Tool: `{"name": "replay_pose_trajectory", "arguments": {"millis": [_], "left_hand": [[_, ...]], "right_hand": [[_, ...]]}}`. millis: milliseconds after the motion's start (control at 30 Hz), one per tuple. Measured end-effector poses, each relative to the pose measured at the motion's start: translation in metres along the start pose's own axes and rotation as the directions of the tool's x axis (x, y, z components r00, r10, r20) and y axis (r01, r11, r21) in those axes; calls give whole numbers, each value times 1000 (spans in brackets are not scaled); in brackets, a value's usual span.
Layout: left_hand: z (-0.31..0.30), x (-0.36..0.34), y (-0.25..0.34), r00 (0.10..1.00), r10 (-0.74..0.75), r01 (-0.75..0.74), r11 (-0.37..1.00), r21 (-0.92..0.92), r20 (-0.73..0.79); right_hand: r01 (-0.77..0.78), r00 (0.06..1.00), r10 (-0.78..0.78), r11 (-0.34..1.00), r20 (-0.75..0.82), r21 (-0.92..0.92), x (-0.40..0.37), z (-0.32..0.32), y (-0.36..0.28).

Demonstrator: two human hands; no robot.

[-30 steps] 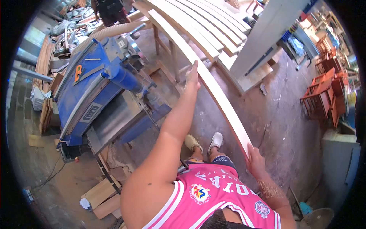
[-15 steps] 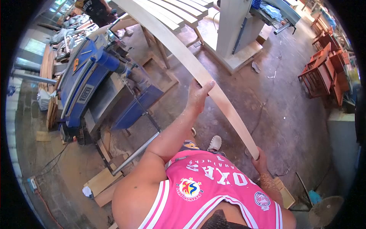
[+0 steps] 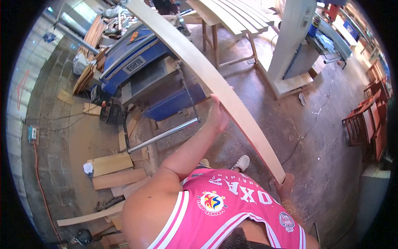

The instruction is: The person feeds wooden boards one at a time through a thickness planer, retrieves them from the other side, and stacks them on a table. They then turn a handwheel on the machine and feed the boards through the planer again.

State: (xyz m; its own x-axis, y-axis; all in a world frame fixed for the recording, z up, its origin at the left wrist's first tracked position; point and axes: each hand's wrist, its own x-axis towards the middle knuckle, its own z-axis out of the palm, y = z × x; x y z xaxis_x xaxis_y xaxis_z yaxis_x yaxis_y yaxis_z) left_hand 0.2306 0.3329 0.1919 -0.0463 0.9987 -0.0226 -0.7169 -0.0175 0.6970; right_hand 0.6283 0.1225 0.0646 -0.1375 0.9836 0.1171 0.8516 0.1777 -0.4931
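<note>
A long, curved pale wooden board (image 3: pixel 242 113) stretches from the upper left down toward my body. My left hand (image 3: pixel 218 117) grips its left edge partway along, and part of the fingers is hidden beneath the wood. At the near end, my right hand (image 3: pixel 285 185) is closed round the board's tip. The board is held above the floor, with its far end passing in front of a blue machine (image 3: pixel 137 62).
Several curved pale slats (image 3: pixel 232 18) lie on a wooden stand at the back. A pale post (image 3: pixel 290 41) rises right of it. Red-brown chairs (image 3: pixel 367 120) stand far right. Wood offcuts (image 3: pixel 112 164) and a black basket (image 3: pixel 111 111) are on the floor at left.
My view has turned left, so the machine, slats and chairs sit further right. Both hands keep hold of the board; my left thumb no longer shows plainly on its top face.
</note>
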Motion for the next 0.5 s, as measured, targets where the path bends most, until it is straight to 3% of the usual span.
{"name": "replay_pose_trajectory", "arguments": {"millis": [33,100,167,267,300,333,400,433,500], "left_hand": [[-8,-7,8,1000,14,-14,1000,-9,-3],[-35,-20,24,976,-2,-9,999,-50,-217],[-86,-25,15,874,-39,5,997,-72,-485],[-154,-51,15,898,-130,32,972,-233,-419],[-153,-64,27,870,-137,16,968,-249,-473],[-183,-72,23,867,-155,31,965,-259,-474],[-237,-95,18,974,-199,140,907,-397,-110],[-243,-104,19,953,-225,133,914,-384,-205],[-254,-116,30,933,-279,168,897,-410,-227]], "right_hand": [[15,1000,-15,1000,1,-8,-8,5,-7],[-18,973,-9,993,-230,-117,-22,13,-29],[7,991,-16,998,-133,-65,-46,9,-61],[23,998,-23,1000,58,2,-69,-12,-119],[25,986,-28,1000,165,20,-78,-11,-138],[11,985,-12,1000,173,10,-94,0,-143],[-241,832,207,970,515,-1,-132,14,-162],[-227,849,226,972,477,-55,-145,16,-183],[-243,882,227,970,413,-16,-166,25,-212]]}}
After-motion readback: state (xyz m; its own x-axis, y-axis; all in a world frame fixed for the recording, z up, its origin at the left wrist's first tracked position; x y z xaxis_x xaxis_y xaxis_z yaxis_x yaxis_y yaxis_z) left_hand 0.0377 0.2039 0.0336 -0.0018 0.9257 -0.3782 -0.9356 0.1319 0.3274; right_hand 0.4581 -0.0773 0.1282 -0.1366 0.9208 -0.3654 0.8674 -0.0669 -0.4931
